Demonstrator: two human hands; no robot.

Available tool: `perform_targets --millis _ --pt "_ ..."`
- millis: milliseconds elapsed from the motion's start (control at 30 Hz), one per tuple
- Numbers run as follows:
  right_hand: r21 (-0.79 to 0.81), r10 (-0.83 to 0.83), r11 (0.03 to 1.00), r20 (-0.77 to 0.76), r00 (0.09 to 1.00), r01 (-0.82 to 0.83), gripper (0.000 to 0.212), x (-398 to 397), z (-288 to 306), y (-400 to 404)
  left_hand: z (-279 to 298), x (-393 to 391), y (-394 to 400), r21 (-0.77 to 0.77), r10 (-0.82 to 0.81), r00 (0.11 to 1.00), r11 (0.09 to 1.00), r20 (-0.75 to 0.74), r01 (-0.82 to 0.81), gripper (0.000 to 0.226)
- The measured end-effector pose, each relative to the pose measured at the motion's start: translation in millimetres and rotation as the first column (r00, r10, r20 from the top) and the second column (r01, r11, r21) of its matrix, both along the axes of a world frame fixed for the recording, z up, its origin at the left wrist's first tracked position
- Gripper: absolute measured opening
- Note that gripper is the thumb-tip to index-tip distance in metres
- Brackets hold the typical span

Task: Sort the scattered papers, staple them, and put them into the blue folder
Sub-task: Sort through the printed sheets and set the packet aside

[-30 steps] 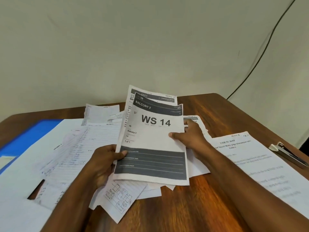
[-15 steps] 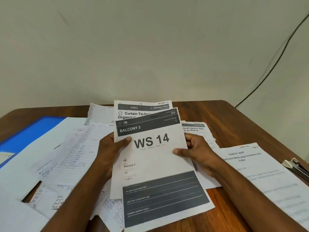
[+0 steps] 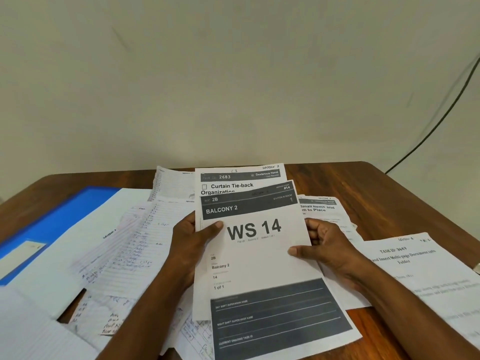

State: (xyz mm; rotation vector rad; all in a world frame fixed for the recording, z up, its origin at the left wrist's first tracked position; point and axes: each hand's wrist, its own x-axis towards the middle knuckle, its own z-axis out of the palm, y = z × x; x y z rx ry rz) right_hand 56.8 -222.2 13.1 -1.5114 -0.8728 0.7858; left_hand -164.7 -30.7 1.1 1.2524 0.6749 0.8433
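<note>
Papers everywhere on this wooden table, and the person's got a small stack lifted up in front of them with the "WS 14" sheet on top. Left hand grips the stack's left edge, thumb curled over the front near the big lettering. Right hand pinches the right edge, thumb on the face, fingers tucked behind. A "Curtain Tie-back" page peeks out behind the top. Blue folder lies off to the left, partly buried under handwritten sheets. Another printed page lies flat on the right.
</note>
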Motion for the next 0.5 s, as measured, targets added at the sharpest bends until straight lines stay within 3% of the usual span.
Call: perform_targets --millis 267,400,500 --pt "-0.018 -0.033 0.999 0.039 0.999 0.033 0.047 -2.1 -1.4 -0.2 -4.2 6.0 7.2 -0.001 0.078 0.997 0.997 0.008 -0.078 0.047" --pt "0.004 -0.073 0.997 0.04 0.997 0.073 0.052 3.4 -4.8 0.6 -6.6 8.2 8.6 0.089 0.163 0.987 0.983 0.004 -0.163 0.074" --pt "0.01 -0.144 0.99 0.036 0.989 0.143 0.044 4.9 -6.7 1.6 -9.1 9.0 6.5 0.191 0.221 0.974 0.959 -0.041 -0.209 0.079"
